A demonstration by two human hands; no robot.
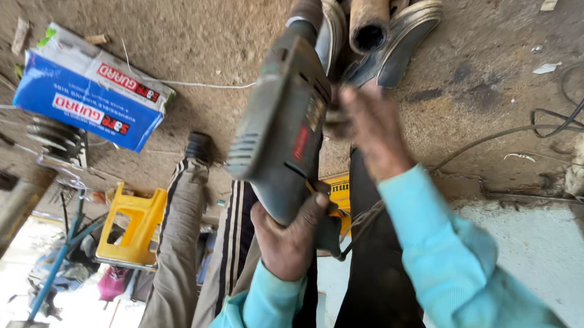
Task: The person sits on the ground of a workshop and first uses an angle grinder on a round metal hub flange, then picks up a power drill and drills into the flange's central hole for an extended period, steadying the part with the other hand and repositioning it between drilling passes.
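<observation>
Grey metal-bodied electric drill (282,124), worn and dusty, sits at the frame's centre, its nose toward twelve o'clock: the left hand (290,239) at six o'clock is wrapped tight round the handle, while the right hand (371,128) at three o'clock, motion-blurred, touches the body's side, grip state I cannot tell. It looks heavy, rigid and front-weighted, best held by handle plus body. Farther off, a rough concrete floor (200,22) carries a blue-and-white cardboard box (88,96) at ten o'clock, a yellow plastic stool (132,226) at eight and loose black cables (556,116) at two.

Dirt floor (200,22) — box (88,89), cables (556,123)
</observation>
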